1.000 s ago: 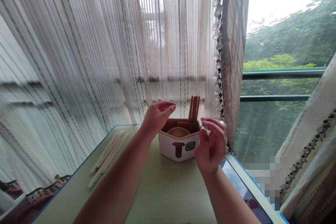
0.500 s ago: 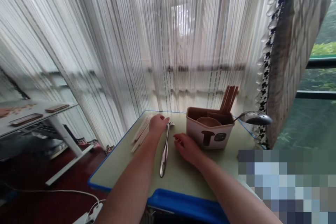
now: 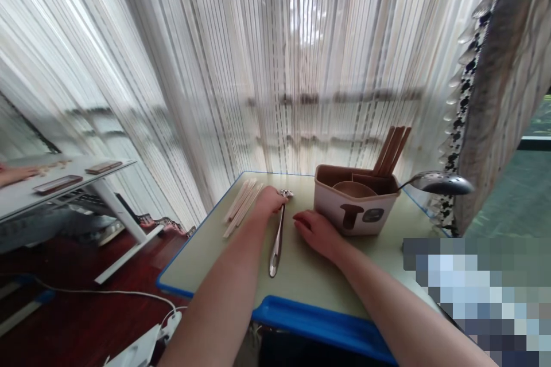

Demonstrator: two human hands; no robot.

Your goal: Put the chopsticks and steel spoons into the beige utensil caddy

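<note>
My left hand [image 3: 271, 200] is closed around the neck of a metal pasta server [image 3: 276, 246], just below its small pronged head. The handle points toward me and appears to lie on the table. Beside the left wrist, to its left, lies a loose bundle of pale chopsticks [image 3: 239, 206]. My right hand [image 3: 316, 230] rests on the tabletop with its fingers loosely extended and nothing in them. It lies close to the front left corner of a white and brown utensil holder [image 3: 329, 206].
Brown chopsticks [image 3: 392, 152] stand in the holder, and a slotted metal skimmer [image 3: 443, 182] leans out over its right side. The table [image 3: 206, 264] has a blue edge. Behind hangs a striped curtain [image 3: 215, 69]. At left, another person's hand [image 3: 17, 174] rests on a white table [image 3: 26, 203].
My left hand has come onto the neck of the pasta server and closed there. The view has shifted, moving the table slightly right and up; the right hand still rests by the holder.
</note>
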